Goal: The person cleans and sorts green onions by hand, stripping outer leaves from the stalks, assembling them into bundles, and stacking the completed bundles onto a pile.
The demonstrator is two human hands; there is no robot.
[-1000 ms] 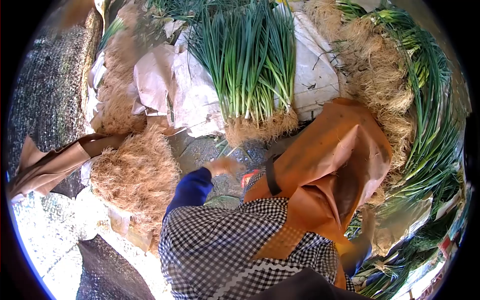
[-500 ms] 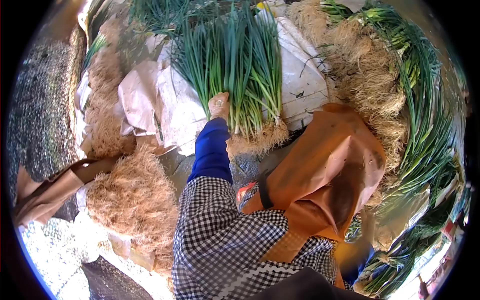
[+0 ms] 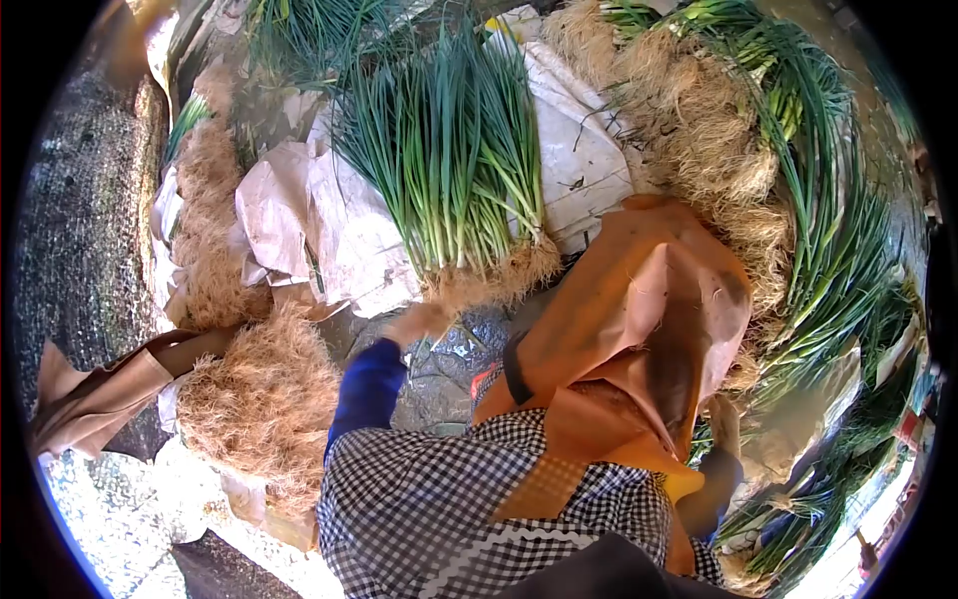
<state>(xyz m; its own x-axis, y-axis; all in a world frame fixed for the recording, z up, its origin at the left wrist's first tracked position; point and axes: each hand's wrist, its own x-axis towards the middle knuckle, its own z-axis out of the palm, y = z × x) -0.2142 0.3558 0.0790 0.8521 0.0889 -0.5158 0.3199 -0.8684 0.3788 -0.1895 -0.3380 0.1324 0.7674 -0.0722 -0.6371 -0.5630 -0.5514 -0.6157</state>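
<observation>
My left hand (image 3: pixel 419 321), at the end of a blue sleeve, is near the roots at the lower left of a bunch of green onions (image 3: pixel 449 190). Motion smears its fingers, so whether it touches the roots cannot be made out. The onions lie with leaves up and pale stems and tan roots towards me, on a whitish sheet (image 3: pixel 364 225). Low on the right, beside the orange-brown apron (image 3: pixel 649 290), my right hand (image 3: pixel 725 424) is only partly visible. It is blurred, and its fingers and anything in them are unclear.
A large heap of tan roots (image 3: pixel 264 414) lies at the left, with a brown cloth (image 3: pixel 110 389) beside it. More roots (image 3: pixel 699 120) and green onions (image 3: pixel 838 250) curve along the right side. Further leaves (image 3: pixel 309 35) lie at the top.
My left hand reached up onto the onion stems, then came back down to the root end. The view has shifted, so the onion bunch stands further left. My right hand stays low at the right.
</observation>
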